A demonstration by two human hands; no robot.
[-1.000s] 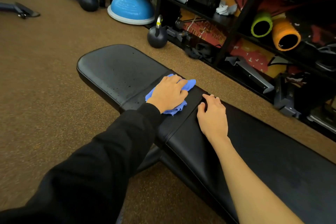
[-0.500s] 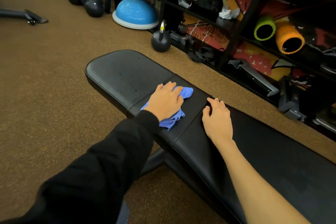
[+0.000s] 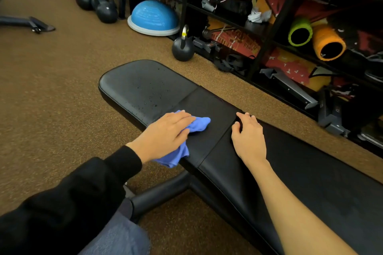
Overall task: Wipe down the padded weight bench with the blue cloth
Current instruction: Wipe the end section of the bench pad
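The black padded weight bench (image 3: 145, 87) runs from the middle of the view to the lower right, with droplets on its far seat pad. My left hand (image 3: 163, 136) lies flat on the blue cloth (image 3: 199, 125), pressing it onto the near edge of the pad by the seam. Part of the cloth hangs over the bench's side. My right hand (image 3: 248, 136) rests flat on the long back pad, just right of the seam, fingers straight.
A black kettlebell (image 3: 182, 48) stands on the brown floor beyond the bench. A blue balance dome (image 3: 154, 17) and two larger kettlebells (image 3: 103, 6) sit further back. A dark shelving rack (image 3: 269, 33) with foam rollers lines the right. The bench's leg bar (image 3: 159, 194) lies below.
My left hand has slid the cloth toward me, from the middle of the pad to its near edge. The right hand has stayed on the back pad.
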